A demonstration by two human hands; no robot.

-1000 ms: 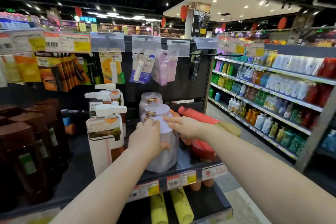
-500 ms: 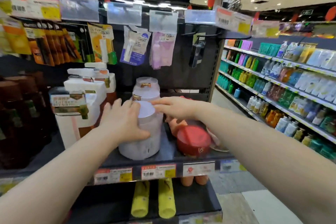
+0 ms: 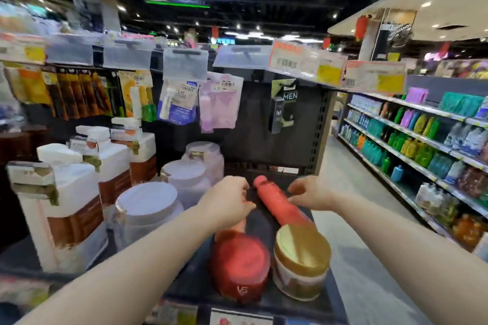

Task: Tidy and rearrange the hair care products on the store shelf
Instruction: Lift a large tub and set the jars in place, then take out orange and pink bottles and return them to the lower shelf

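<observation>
A long red tube (image 3: 277,204) lies on its side on the dark shelf (image 3: 190,282), cap pointing away from me. My left hand (image 3: 227,202) is just left of the cap end with its fingers curled loosely. My right hand (image 3: 310,194) is at the tube's right side, fingertips at its edge, and neither hand clearly grips it. A peach bottle (image 3: 237,227) shows under my left wrist. In front stand a red jar (image 3: 240,269) and a gold-lidded jar (image 3: 301,264). To the left, three white-lidded jars (image 3: 146,208) stand in a row going back.
White pump bottles with brown labels (image 3: 63,206) fill the shelf's left side. Packets (image 3: 177,103) hang from hooks on the back panel under price tags. An aisle floor (image 3: 351,206) and stocked shelves (image 3: 422,153) lie to the right. The image is blurred.
Both hands have let go of the front white-lidded jar and moved right and back to the red tube. The camera has tilted down and shifted right.
</observation>
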